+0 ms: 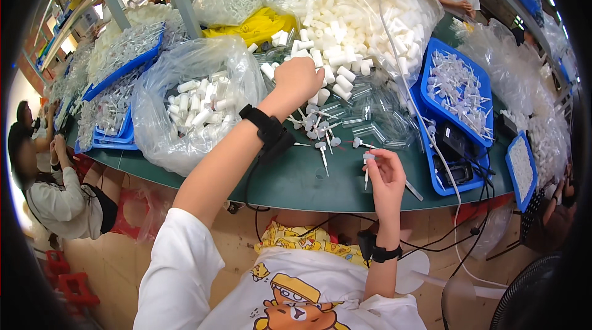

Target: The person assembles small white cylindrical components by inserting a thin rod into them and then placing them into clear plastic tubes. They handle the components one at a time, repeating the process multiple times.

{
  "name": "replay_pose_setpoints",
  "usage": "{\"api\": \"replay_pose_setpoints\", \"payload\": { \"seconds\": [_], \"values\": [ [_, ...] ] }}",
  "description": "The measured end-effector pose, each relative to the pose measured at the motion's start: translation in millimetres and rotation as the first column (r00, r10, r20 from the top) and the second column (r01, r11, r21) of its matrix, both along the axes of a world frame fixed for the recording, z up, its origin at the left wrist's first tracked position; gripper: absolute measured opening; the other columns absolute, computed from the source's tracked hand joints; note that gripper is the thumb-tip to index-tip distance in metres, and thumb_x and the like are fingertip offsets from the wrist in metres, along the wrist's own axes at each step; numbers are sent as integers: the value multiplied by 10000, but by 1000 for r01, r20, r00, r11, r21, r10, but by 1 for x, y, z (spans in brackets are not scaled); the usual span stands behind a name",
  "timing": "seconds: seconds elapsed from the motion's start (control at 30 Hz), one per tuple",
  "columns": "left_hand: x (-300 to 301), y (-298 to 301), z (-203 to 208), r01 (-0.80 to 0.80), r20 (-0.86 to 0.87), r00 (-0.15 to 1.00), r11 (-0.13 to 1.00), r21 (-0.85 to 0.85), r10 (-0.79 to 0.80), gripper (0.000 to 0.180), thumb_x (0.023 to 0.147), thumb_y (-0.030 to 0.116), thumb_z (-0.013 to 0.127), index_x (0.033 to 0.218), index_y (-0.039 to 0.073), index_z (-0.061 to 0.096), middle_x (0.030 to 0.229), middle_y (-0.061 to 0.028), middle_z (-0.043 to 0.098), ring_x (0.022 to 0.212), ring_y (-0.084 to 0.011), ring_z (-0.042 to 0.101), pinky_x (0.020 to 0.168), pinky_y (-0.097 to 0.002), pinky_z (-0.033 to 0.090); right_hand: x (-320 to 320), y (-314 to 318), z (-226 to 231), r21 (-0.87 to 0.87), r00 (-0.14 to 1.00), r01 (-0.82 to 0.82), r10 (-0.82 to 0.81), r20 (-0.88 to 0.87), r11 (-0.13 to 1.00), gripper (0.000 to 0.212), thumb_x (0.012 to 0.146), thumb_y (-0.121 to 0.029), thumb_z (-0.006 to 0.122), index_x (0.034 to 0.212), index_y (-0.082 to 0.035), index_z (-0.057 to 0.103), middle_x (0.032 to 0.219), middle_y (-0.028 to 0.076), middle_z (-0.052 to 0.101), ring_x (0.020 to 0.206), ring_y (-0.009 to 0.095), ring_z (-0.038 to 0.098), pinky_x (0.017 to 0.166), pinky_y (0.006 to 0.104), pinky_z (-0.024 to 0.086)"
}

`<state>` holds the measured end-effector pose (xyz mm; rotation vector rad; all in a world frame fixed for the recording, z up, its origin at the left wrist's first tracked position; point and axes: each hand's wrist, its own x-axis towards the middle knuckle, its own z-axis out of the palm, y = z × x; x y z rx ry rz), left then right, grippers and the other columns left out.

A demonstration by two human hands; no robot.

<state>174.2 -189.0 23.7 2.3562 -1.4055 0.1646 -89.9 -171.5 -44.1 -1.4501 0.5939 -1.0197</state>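
Observation:
My left hand point(298, 83) is closed, its knuckles toward me, at the near edge of a large heap of white cylinders point(345, 28). Its curled fingers hide whatever is in them. In my right hand point(387, 177), thumb and fingers pinch a small thin-stemmed white part with a greyish disc point(368, 157) at its top, the stem hanging down. Between my hands, several similar stemmed parts point(317, 126) lie loose on the green table point(290, 176). Clear plastic tubes point(373, 108) are scattered just beyond my right hand.
A clear bag point(197, 102) of white cylinders stands left of my left forearm. Blue trays point(456, 92) of stemmed parts sit at the right, over a bin with black devices. More filled trays point(126, 61) line the left. A white cord crosses the table; other people sit around.

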Motion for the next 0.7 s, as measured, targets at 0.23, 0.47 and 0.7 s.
{"api": "replay_pose_setpoints", "payload": {
  "seconds": [0.23, 0.47, 0.7],
  "values": [
    [14, -12, -16, -49, -213, 975, 998, 44, 57, 476, 750, 458, 656, 788, -16, 686, 783, -201, 680, 745, -346, 675, 651, -407, 529, 1, 2, 1, 15, 1000, -16, 16, -19, 1000, 156, 922, -45, 591, 1068, -3, 553, 999, 80, 649, 801, 82, 566, 747, 218, 457],
    [5, 6, 8, -12, -317, 941, 930, -367, -113, 379, 724, 323, 756, 820, -5, 592, 767, -105, 631, 664, -192, 588, 631, -320, 476, -1, 1, -1, 7, 1000, -9, 9, -25, 1000, 154, 924, -53, 591, 1065, -7, 549, 1000, 91, 656, 794, 91, 574, 752, 224, 461],
    [-90, 111, 66, 124, -428, 793, 802, -584, -434, 237, 775, 76, 745, 958, 16, 609, 926, -46, 622, 794, -110, 589, 651, -241, 467, -3, 1, 1, 25, 1000, -19, 18, 10, 1000, 160, 911, -24, 598, 1061, -2, 547, 1018, 105, 656, 842, 100, 586, 779, 231, 465]
  ]
}}
